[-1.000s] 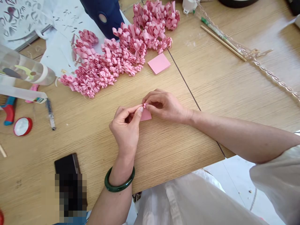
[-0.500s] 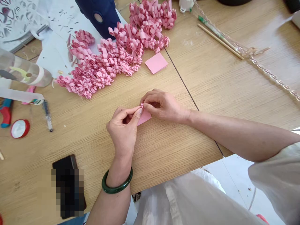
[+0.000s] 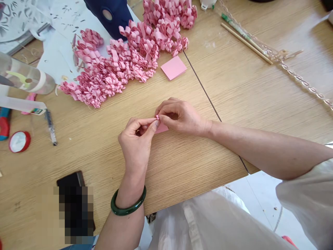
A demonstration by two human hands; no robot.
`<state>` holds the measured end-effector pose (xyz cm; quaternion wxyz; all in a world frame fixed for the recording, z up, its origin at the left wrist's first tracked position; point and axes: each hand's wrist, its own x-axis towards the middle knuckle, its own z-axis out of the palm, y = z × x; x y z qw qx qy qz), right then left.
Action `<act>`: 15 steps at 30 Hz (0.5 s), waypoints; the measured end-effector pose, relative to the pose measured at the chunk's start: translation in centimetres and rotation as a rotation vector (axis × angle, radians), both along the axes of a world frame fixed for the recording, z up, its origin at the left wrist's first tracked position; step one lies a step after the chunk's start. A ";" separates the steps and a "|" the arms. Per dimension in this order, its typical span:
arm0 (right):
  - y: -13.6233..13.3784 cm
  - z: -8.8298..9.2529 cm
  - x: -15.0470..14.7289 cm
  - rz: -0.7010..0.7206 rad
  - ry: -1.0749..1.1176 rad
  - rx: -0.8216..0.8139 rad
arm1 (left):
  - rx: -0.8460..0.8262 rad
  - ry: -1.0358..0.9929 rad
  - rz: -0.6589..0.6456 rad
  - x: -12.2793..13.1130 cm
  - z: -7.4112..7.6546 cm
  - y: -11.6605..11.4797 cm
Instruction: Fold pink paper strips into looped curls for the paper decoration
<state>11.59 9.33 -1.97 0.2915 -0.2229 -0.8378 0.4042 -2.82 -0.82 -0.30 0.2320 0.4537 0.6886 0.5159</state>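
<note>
My left hand (image 3: 136, 140) is closed in a pinch on a small pink paper piece (image 3: 157, 117), with thumb and index finger at its left side. From the other side my right hand (image 3: 180, 118) closes its thumb and fingertips on the same piece. The piece looks like a tiny folded or rolled strip, partly covered by the fingertips. Below the fingers a flat pink paper sheet (image 3: 162, 128) shows, mostly hidden by both hands. Beyond them lies another pink sheet (image 3: 173, 68), beside a long heap of curled pink paper blossoms (image 3: 111, 67).
A dark blue object (image 3: 110, 17) stands behind the blossoms. At left are a clear bottle (image 3: 39, 80), a pen (image 3: 51, 126), a red-rimmed tape roll (image 3: 19, 141) and a phone (image 3: 71, 180). Wooden sticks (image 3: 247, 43) and a braided cord (image 3: 304, 81) lie at right.
Less of the pink sheet shows below my fingers than before. Both hands keep their pinch in nearly the same place. The view has shifted slightly.
</note>
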 end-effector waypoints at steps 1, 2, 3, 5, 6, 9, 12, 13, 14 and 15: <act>0.0 0.0 0.0 0.002 0.009 -0.004 | -0.007 -0.011 -0.002 0.0 0.0 0.0; 0.0 -0.1 0.0 0.003 0.019 -0.009 | -0.015 -0.022 -0.004 0.0 0.0 0.0; 0.0 -0.1 0.0 0.002 0.027 -0.014 | -0.023 -0.032 -0.005 0.0 0.0 0.0; 0.1 -0.2 0.0 0.001 0.037 -0.024 | -0.034 -0.050 -0.003 0.0 0.0 0.0; 0.1 -0.2 0.0 0.000 0.039 -0.027 | -0.037 -0.057 0.000 0.0 0.0 0.0; 0.0 -0.2 0.0 0.001 0.038 -0.037 | -0.040 -0.063 0.005 -0.2 0.0 0.0; 0.0 -0.1 0.0 0.007 0.032 -0.049 | -0.050 -0.051 0.015 -0.4 -0.1 0.1; -0.1 -0.1 0.0 0.008 0.031 -0.052 | -0.054 -0.048 0.019 -0.4 -0.1 0.1; -0.1 0.0 0.0 0.011 0.030 -0.054 | -0.057 -0.044 0.022 -0.5 -0.1 0.2; -0.1 0.0 0.0 0.014 0.031 -0.054 | -0.057 -0.034 0.020 -0.5 -0.1 0.2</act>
